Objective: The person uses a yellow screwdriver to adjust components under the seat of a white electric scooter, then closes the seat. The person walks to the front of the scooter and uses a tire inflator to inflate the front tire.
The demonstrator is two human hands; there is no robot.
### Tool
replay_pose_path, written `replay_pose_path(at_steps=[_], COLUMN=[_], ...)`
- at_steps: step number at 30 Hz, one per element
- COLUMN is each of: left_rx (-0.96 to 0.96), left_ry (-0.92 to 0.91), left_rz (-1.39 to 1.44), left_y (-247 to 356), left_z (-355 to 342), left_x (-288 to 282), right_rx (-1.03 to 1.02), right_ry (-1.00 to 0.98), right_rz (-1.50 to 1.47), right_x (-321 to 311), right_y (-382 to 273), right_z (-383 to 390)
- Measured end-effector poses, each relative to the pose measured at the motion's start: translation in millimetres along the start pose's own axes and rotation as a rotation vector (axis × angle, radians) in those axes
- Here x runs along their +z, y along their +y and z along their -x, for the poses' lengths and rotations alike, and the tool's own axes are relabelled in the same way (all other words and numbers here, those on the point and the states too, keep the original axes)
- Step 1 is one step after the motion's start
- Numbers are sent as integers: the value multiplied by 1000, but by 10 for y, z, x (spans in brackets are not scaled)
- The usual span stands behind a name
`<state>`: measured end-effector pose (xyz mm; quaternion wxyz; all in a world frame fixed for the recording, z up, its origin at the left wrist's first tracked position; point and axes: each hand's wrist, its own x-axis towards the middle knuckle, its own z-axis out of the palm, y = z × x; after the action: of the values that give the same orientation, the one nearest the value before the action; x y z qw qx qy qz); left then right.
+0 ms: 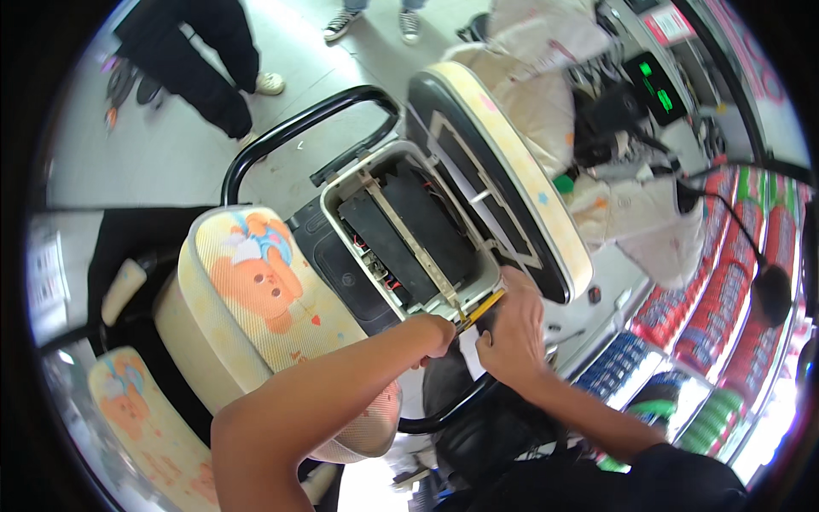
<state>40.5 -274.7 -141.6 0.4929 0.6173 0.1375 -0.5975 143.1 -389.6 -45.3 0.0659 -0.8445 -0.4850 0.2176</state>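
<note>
An open rectangular battery compartment (367,222) of a scooter holds dark blocks (444,230) under a pale strap (404,239) and some wiring. A yellow slim tool (482,308) lies slanted at its near corner, between my hands. My left hand (431,339) is closed at the near end of that tool; what its fingers grip is hidden. My right hand (512,337) is curled just below the tool at the right corner, its fingertips out of clear sight. The hinged seat (546,239) stands raised at the right, and a cartoon-print cushion (230,247) sits at the left.
A black tube handle (299,124) arches behind the compartment. Two people's legs (188,51) (409,21) stand at the back. Pale padded covers (631,222), a black display unit (653,90) and shelves of red, blue and green packages (708,316) are at the right.
</note>
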Motion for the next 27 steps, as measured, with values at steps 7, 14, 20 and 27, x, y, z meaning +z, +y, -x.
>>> replay_pose_path(at_steps=[7,14,20,27], left_rx=[167,-235,-122,145], left_ry=[-190,520,73,-94], left_rz=[69,-854,-614,-140], left_y=[-268,-41,261,-217], left_z=[-57,332,535,-314], left_x=[-246,-755,-626,12], right_rx=[-505,254,947,1535], right_ry=[-803,-683,-422,166], right_rz=[359,22,-570,-1784], right_x=[568,618,1437,1330], right_y=[132,27,258,-44], right_z=[-637,-687,-412,-102])
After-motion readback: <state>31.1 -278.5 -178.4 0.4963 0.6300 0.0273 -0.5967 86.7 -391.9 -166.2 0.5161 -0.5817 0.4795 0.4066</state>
